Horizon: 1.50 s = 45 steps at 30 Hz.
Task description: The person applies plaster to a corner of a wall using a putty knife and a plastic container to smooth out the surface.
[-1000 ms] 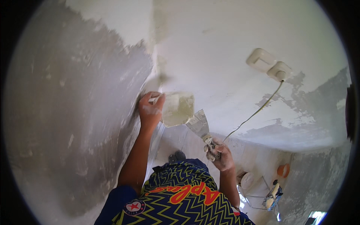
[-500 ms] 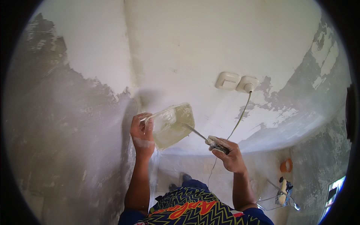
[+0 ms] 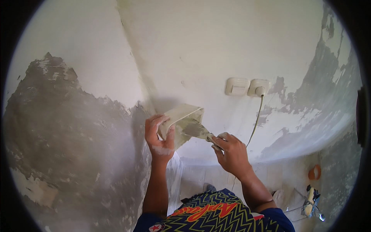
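My left hand (image 3: 158,139) grips a pale, putty-smeared plastic tub (image 3: 181,111) by its side, with white residue on the fingers and wrist. The tub is tilted, its open side facing my right hand. My right hand (image 3: 233,154) is closed round the handle of a putty knife (image 3: 197,130). The knife's broad blade, coated with putty, reaches into the mouth of the tub. How much putty lies inside is hidden.
Ahead, a white-coated wall (image 3: 185,50) meets a partly grey wall (image 3: 77,127) in a corner. A light switch (image 3: 237,86) and a socket with a plug (image 3: 259,89) sit on the wall, a cable (image 3: 256,120) hanging down. An orange ring-shaped object (image 3: 314,172) is at lower right.
The tub has been turned over onto its side, its mouth now toward my right hand. My right hand has rotated, showing the broad blade. The whole view has shifted slightly.
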Motion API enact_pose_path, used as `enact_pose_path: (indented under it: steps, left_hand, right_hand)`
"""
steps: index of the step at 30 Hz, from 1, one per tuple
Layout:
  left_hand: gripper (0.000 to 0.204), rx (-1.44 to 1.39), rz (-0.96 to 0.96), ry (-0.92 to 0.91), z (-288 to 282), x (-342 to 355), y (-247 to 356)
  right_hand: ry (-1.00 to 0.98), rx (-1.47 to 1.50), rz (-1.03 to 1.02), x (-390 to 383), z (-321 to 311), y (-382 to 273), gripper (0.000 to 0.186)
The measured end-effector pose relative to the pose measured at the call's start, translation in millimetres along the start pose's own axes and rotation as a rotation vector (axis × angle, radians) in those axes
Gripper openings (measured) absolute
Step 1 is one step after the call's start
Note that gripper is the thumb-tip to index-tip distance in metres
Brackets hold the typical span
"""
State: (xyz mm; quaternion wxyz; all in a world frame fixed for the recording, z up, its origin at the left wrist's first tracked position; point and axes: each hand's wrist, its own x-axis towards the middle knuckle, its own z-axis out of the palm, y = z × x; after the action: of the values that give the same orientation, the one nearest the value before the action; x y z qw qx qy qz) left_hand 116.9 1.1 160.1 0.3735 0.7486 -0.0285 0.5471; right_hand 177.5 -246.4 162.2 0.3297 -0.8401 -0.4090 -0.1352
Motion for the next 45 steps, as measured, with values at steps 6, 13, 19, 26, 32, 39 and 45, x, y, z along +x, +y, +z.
enact_pose_path:
  steps: [6, 13, 19, 26, 32, 39, 45]
  left_hand:
    - [0.027, -0.037, 0.051, -0.083, 37, -4, 0]
    - [0.027, -0.086, 0.013, -0.133, 69, -11, -8]
    - [0.027, -0.322, -0.068, -0.150, 78, -17, -30]
    - [0.027, -0.522, -0.234, -0.172, 81, -25, -36]
    - [0.028, -0.456, -0.434, -0.096, 74, -24, -36]
    - [0.033, -0.533, -0.577, 0.002, 42, 24, -33]
    - [0.044, -0.944, -0.928, -0.003, 1, 72, -27]
  right_hand:
    - [-0.100, 0.067, 0.151, -32, -15, 17, 0.034]
    - [-0.117, 0.276, 0.231, -72, -31, 33, 0.032]
    - [-0.177, 1.043, 0.743, -92, -39, 55, 0.033]
    - [-0.059, 1.703, 0.897, -115, -5, 73, 0.042]
    - [-0.135, 1.898, 0.842, -109, 11, 74, 0.043]
    - [-0.161, 1.702, 0.400, -34, -56, 46, 0.047]
    - [0.088, 1.117, 0.162, 79, -151, 4, 0.033]
